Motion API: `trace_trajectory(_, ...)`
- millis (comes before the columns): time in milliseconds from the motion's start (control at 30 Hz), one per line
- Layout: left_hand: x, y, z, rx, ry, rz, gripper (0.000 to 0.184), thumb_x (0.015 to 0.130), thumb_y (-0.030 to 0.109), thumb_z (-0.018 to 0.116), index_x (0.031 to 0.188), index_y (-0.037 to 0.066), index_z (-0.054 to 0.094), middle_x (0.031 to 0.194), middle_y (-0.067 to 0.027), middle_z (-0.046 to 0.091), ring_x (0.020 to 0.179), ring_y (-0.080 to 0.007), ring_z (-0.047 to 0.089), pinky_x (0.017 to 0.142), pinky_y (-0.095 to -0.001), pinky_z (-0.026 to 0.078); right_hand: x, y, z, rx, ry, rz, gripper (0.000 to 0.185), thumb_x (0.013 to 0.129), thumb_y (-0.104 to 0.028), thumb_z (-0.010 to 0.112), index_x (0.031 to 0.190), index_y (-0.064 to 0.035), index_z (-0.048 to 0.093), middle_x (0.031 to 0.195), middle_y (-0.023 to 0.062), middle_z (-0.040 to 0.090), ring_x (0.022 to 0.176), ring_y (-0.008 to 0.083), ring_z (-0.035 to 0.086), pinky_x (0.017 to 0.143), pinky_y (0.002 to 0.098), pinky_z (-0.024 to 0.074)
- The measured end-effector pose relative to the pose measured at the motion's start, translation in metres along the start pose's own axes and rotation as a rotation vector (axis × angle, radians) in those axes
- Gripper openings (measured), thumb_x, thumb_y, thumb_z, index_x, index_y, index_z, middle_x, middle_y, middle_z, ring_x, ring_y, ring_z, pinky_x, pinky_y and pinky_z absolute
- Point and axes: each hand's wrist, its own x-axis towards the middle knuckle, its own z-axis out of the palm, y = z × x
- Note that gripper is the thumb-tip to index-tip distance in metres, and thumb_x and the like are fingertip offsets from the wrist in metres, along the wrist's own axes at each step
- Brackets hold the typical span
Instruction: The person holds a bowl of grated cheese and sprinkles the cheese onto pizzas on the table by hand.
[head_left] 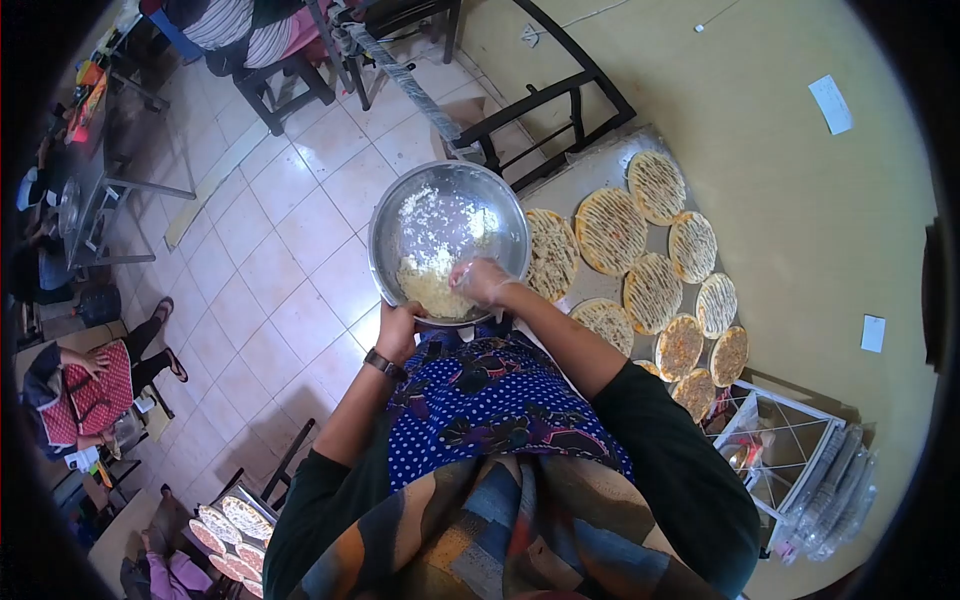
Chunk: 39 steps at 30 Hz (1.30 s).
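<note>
A wide metal bowl (465,185) holds pale shredded food (430,285) along its lower left side, with loose bits scattered higher up. My left hand (398,330), with a dark watch at the wrist, grips the bowl's near rim. Inside the bowl, my right hand (483,282) wears a clear plastic glove, its fingers bent together at the shredded food; what they hold is too small to make out. Right beside the bowl lies a round topped flatbread (550,255), partly hidden by the rim.
Several round topped flatbreads (610,231) cover a metal table on the right. A black metal frame (570,100) stands beyond it, and a white rack (780,440) at lower right. People sit at upper left and far left. More flatbreads (235,530) are at lower left.
</note>
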Motion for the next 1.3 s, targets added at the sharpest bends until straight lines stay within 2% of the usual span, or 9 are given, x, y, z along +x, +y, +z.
trace_trajectory(67,0.002,0.002,0.008,-0.006,0.057,0.081,0.055,0.063,-0.012,0.044,0.117,-0.002,0.038,0.102,-0.0153,0.053,0.084,-0.0261,0.059,0.060,-0.0334,0.054,-0.011,0.000,-0.017,0.024,0.066,-0.018,0.031,0.076,-0.029,0.065,0.094,-0.0039,0.061,0.085,0.0144,0.062,0.079,0.0227,0.061,0.070,0.0319,0.0485)
trace_trajectory(200,0.007,0.002,0.007,-0.022,0.083,0.083,0.056,0.062,-0.011,0.043,0.117,-0.001,0.038,0.101,-0.0149,0.053,0.084,-0.0259,0.058,0.061,-0.0333,0.054,-0.059,0.015,-0.065,1.019,0.070,0.233,0.015,0.079,-0.013,0.062,0.090,-0.0043,0.064,0.077,0.0034,0.060,0.063,0.0134,0.056,0.052,0.0251,0.0480)
trace_trajectory(333,0.007,0.003,-0.012,-0.016,0.165,0.087,0.055,0.062,-0.011,0.043,0.116,-0.003,0.039,0.100,-0.0146,0.053,0.081,-0.0248,0.058,0.062,-0.0331,0.054,-0.095,0.082,-0.073,1.118,0.318,0.435,0.016,0.079,-0.010,0.060,0.092,-0.0015,0.062,0.079,0.0056,0.061,0.064,0.0148,0.059,0.053,0.0277,0.0501)
trace_trajectory(533,0.007,-0.004,-0.050,0.023,0.273,0.094,0.055,0.061,-0.012,0.042,0.116,-0.003,0.038,0.099,-0.0146,0.052,0.079,-0.0250,0.058,0.060,-0.0342,0.053,-0.080,0.179,-0.078,0.437,0.440,0.693,0.022,0.076,-0.006,0.054,0.095,-0.0028,0.065,0.079,0.0117,0.065,0.066,0.0166,0.062,0.060,0.0304,0.0517)
trace_trajectory(600,0.010,-0.011,-0.062,0.050,0.285,0.105,0.056,0.061,-0.012,0.043,0.116,-0.002,0.037,0.100,-0.0145,0.052,0.082,-0.0256,0.057,0.060,-0.0346,0.053,-0.061,0.196,-0.085,-0.250,0.550,0.537,0.021,0.076,-0.015,0.055,0.091,-0.0089,0.068,0.082,0.0136,0.066,0.069,0.0242,0.064,0.065,0.0350,0.0506)
trace_trajectory(933,0.026,-0.067,-0.079,0.090,0.259,-0.067,0.070,0.059,-0.015,0.043,0.125,0.006,0.030,0.105,-0.0153,0.049,0.084,-0.0279,0.057,0.053,-0.0348,0.053,0.021,0.164,-0.108,-0.535,0.418,0.198,0.019,0.077,-0.025,0.054,0.078,-0.0124,0.069,0.087,0.0130,0.064,0.081,0.0304,0.061,0.076,0.0373,0.0473)
trace_trajectory(1000,0.034,-0.087,-0.084,0.178,0.255,-0.088,0.075,0.061,-0.014,0.044,0.128,0.013,0.027,0.107,-0.0142,0.048,0.081,-0.0274,0.056,0.052,-0.0354,0.053,0.034,0.168,-0.097,-0.575,0.347,-0.173,0.019,0.077,-0.025,0.054,0.081,-0.0130,0.069,0.086,0.0152,0.064,0.079,0.0317,0.061,0.075,0.0386,0.0478)
trace_trajectory(1200,0.043,-0.106,-0.082,0.246,0.176,-0.032,0.081,0.061,-0.014,0.045,0.132,0.017,0.023,0.111,-0.0135,0.046,0.088,-0.0285,0.054,0.055,-0.0377,0.053,0.014,0.083,-0.085,-0.488,0.124,0.049,0.017,0.073,-0.014,0.055,0.084,-0.0118,0.068,0.086,0.0150,0.064,0.082,0.0304,0.062,0.078,0.0373,0.0475)
trace_trajectory(1300,0.038,-0.097,-0.072,0.133,0.191,-0.083,0.084,0.061,-0.014,0.047,0.135,0.015,0.022,0.105,-0.0132,0.053,0.084,-0.0239,0.054,0.054,-0.0307,0.047,0.012,0.092,-0.072,-0.617,0.062,-0.087,0.019,0.078,-0.015,0.054,0.093,-0.0125,0.065,0.091,0.0166,0.062,0.080,0.0320,0.060,0.075,0.0389,0.0478)
